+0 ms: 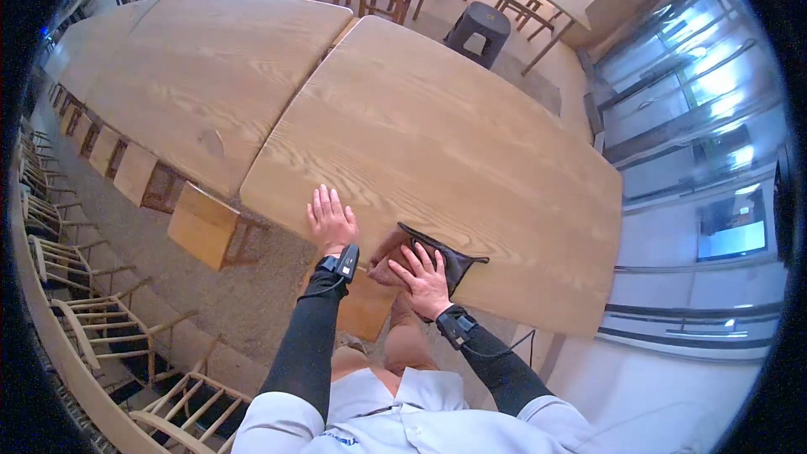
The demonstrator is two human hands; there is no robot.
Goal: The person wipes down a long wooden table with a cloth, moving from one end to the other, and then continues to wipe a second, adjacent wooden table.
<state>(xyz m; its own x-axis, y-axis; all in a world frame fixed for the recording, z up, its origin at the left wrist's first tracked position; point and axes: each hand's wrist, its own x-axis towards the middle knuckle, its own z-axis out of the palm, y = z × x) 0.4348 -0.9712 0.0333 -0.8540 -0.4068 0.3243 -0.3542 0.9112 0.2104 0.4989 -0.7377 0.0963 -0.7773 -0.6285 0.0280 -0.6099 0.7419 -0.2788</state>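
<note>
My left hand [331, 220] rests flat at the table's near edge, fingers stretched out, with nothing in it. To its right, a brown cloth-like piece [387, 257] lies at the edge together with a dark, shiny pouch-like piece [459, 264] that has a black border. My right hand [424, 284] lies over both with its fingers spread, palm down, pressing on them rather than wrapped round them. Part of the brown piece is hidden under the fingers. The wooden table [420, 143] carries both hands.
A second wooden table [193, 67] adjoins on the left, with a narrow gap between. Wooden stools [203, 223] stand along the near left side, and chairs [101, 328] further left. A dark plastic stool [479, 32] is beyond the far edge; windows [706, 151] line the right.
</note>
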